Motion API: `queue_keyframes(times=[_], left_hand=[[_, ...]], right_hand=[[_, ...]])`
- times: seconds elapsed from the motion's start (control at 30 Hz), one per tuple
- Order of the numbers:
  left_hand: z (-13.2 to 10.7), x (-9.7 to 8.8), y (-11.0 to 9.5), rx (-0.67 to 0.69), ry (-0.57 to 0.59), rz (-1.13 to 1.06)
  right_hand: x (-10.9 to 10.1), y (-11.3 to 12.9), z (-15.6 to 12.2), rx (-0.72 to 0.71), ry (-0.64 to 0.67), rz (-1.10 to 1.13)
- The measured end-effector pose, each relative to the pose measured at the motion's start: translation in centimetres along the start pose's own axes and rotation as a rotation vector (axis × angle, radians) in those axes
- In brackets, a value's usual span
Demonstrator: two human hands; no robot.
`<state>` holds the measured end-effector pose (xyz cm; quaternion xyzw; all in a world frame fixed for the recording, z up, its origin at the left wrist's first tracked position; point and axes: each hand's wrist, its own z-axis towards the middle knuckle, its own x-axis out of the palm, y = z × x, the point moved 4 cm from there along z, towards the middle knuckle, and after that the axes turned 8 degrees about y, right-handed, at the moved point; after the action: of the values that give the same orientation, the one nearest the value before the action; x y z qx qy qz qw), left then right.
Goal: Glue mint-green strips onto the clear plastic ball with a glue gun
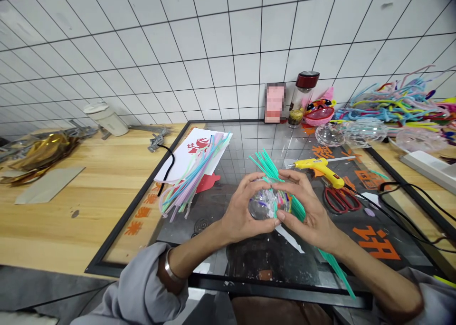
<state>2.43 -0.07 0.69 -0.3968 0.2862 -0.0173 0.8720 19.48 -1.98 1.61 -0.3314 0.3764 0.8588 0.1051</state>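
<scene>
Between both hands is a clear plastic ball (257,208) with colourful bits showing inside or through it. My left hand (242,206) curls round its left side, thumb below and fingers on top. My right hand (306,211) grips the right side, thumb pressed to the front near a thin teal strip. Beneath the hands lies a bundle of teal pipe cleaners (335,268), running diagonally over the glass-topped board. A white paper strip (290,239) lies just under the ball. The hands hide part of the ball and the bundle.
A yellow glue gun (320,166) and red-handled scissors (342,200) lie right, with a black cord. Pastel pipe cleaners (195,173) rest on white paper (174,161) at left. Behind stand a tea bottle (301,99), clear balls (366,132) and a pipe-cleaner heap (384,101).
</scene>
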Motion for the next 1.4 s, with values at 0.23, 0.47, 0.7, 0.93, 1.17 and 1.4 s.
queue_keyframes(times=[0.23, 0.47, 0.7, 0.93, 1.17, 1.4], left_hand=[[0.1, 0.0, -0.3, -0.008, 0.008, 0.002], [0.0, 0.3, -0.2, 0.014, -0.006, 0.012], [-0.4, 0.5, 0.2, -0.047, -0.042, -0.015], [-0.3, 0.4, 0.1, -0.013, -0.028, -0.006], [0.0, 0.3, -0.1, -0.014, 0.021, -0.001], [0.5, -1.4, 0.8, -0.107, -0.069, 0.024]], right_hand=[[0.0, 0.0, -0.2, 0.002, -0.003, -0.02], [-0.2, 0.5, 0.1, -0.036, 0.029, -0.134], [-0.1, 0.5, 0.2, -0.023, 0.034, -0.151], [-0.1, 0.5, 0.2, -0.031, 0.013, -0.158], [-0.1, 0.7, 0.2, -0.035, 0.016, -0.134], [-2.1, -0.5, 0.3, 0.002, -0.321, -0.02]])
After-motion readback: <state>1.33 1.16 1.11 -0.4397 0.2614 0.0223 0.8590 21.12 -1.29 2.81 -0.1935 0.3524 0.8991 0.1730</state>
